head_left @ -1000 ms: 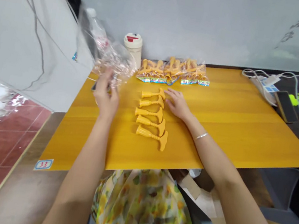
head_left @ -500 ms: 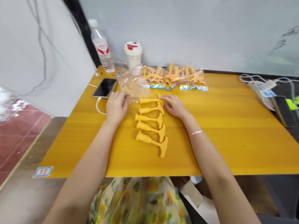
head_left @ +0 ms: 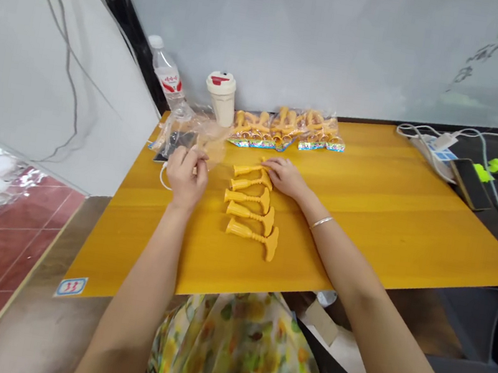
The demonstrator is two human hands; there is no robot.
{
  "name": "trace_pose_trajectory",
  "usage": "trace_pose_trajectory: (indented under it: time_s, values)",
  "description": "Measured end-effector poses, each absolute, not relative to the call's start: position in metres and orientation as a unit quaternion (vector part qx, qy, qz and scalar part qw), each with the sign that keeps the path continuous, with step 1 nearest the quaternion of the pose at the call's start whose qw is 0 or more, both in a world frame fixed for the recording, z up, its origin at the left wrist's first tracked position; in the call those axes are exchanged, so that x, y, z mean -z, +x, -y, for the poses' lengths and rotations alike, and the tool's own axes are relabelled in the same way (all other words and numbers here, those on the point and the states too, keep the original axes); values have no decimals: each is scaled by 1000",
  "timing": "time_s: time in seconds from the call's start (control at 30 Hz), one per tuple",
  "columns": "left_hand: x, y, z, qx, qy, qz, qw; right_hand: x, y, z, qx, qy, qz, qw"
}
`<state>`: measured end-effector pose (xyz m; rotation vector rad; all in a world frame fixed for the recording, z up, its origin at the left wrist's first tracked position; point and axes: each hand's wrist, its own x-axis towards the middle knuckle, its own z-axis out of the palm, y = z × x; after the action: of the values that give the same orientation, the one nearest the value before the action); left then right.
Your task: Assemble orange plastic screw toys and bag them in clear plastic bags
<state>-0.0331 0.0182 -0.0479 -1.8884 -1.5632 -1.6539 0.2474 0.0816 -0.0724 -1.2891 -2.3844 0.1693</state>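
My left fingers (head_left: 192,157) curl at a clear bag (head_left: 207,136), grip unclear; my right fingers (head_left: 276,164) lie open on five laid-out yellow toys (head_left: 249,198), three full bags (head_left: 288,131) remaining at twelve o'clock on the desk (head_left: 364,236).

The single head-worn camera looks forward and down from above the floral lap (head_left: 241,355), past the near edge of the yellow worktop (head_left: 363,242), closely onto the left hand (head_left: 187,177) and right hand (head_left: 286,176).
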Motion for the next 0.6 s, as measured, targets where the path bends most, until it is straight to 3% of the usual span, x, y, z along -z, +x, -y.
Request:
trace_pose_trajectory:
  time_s: [0.3,0.6]
  values:
    - [53,-22,-17,498,-700,510,57,53,244,-65,-45,-543,825,153]
    - [50,-10,-14,386,-784,483,57,36,230,-56,-54,-592,803,40]
